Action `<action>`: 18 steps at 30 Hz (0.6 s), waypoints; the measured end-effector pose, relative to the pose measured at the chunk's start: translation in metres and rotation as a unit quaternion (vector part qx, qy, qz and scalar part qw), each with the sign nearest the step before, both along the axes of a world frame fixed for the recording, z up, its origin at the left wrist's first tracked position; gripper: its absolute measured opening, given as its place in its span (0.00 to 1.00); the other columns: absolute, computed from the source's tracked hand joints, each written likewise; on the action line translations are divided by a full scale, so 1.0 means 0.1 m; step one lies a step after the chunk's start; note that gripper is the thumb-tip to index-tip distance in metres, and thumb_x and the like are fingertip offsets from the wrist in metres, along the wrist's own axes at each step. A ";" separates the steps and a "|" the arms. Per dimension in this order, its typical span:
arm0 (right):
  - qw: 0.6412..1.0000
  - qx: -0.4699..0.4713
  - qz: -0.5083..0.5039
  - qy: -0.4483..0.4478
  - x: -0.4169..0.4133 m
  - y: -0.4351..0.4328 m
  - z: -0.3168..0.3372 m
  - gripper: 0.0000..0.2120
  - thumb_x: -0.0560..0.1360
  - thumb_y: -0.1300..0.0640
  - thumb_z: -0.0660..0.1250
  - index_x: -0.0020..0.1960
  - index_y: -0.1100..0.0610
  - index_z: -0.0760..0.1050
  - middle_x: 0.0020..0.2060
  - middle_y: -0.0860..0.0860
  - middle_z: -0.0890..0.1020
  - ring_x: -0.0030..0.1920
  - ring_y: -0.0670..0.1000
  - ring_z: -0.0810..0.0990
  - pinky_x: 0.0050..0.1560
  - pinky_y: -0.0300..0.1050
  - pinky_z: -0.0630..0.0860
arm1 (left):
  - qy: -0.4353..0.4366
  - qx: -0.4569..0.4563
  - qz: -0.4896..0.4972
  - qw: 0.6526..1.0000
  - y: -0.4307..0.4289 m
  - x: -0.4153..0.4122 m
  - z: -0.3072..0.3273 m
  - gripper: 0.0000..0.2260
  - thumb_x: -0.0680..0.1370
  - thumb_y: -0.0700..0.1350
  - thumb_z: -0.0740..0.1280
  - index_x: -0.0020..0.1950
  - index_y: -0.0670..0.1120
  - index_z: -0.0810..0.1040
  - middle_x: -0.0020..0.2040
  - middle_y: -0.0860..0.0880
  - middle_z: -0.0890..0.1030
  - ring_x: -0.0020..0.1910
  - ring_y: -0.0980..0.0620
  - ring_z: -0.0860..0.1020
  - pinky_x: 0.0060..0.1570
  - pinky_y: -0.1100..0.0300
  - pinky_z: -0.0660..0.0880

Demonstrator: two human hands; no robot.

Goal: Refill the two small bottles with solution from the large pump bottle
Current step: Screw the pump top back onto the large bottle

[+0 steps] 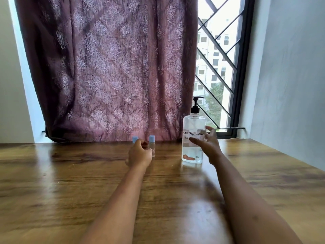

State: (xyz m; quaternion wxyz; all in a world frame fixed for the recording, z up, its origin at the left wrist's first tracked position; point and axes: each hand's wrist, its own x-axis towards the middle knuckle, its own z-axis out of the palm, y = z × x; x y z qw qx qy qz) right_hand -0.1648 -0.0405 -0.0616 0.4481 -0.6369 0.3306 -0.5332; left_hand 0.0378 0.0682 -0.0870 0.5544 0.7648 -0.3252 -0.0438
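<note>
Bottles approached by 2 hands
Left hand (139, 154) is curled at a blue-capped small bottle (135, 139), grip not discernible; right hand (208, 144) is spread open around the clear-liquid pump bottle (192, 123)

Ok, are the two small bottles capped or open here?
Capped. The left small bottle, mostly hidden behind the left hand, and the right small bottle each show a light blue cap on top.

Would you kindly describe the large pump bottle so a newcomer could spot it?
On the wooden table, at its far edge where the mauve patterned curtain ends, stands a tall clear plastic bottle. Unlike the two small blue-capped bottles to its left, it has a black pump and a handwritten white label.
</note>
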 end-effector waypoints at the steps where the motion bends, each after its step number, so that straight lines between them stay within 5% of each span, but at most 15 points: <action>1: 1.000 0.002 0.019 -0.006 0.00 0.00 -0.01 0.36 0.67 0.63 0.76 0.68 0.55 0.60 0.58 0.56 0.78 0.56 0.54 0.78 0.61 0.57 0.74 | 0.004 -0.002 -0.001 1.000 0.00 0.01 -0.01 0.11 0.73 0.46 0.67 0.54 0.53 0.74 0.54 0.50 0.80 0.53 0.46 0.77 0.61 0.48 0.69; 7: 0.998 0.015 0.065 -0.023 -0.02 -0.09 -0.06 0.27 0.72 0.63 0.71 0.68 0.58 0.66 0.67 0.63 0.68 0.66 0.62 0.71 0.64 0.64 0.71 | 0.000 0.004 0.009 1.000 0.01 0.07 -0.02 0.07 0.73 0.46 0.68 0.45 0.55 0.70 0.52 0.51 0.80 0.48 0.48 0.75 0.57 0.48 0.67; 13: 0.987 0.025 0.131 -0.085 0.04 -0.13 -0.10 0.21 0.75 0.67 0.65 0.67 0.59 0.67 0.58 0.62 0.77 0.60 0.61 0.76 0.59 0.58 0.74 | -0.081 0.025 0.022 0.996 0.07 0.11 -0.01 0.12 0.75 0.44 0.66 0.57 0.50 0.74 0.58 0.50 0.78 0.60 0.45 0.75 0.61 0.45 0.64; 18: 0.987 0.036 0.129 -0.093 0.11 -0.25 -0.16 0.25 0.72 0.61 0.69 0.67 0.57 0.67 0.60 0.61 0.77 0.57 0.57 0.78 0.62 0.58 0.73 | -0.131 -0.076 0.060 0.987 0.02 0.00 -0.03 0.14 0.73 0.41 0.67 0.58 0.49 0.71 0.58 0.48 0.75 0.62 0.43 0.71 0.63 0.41 0.66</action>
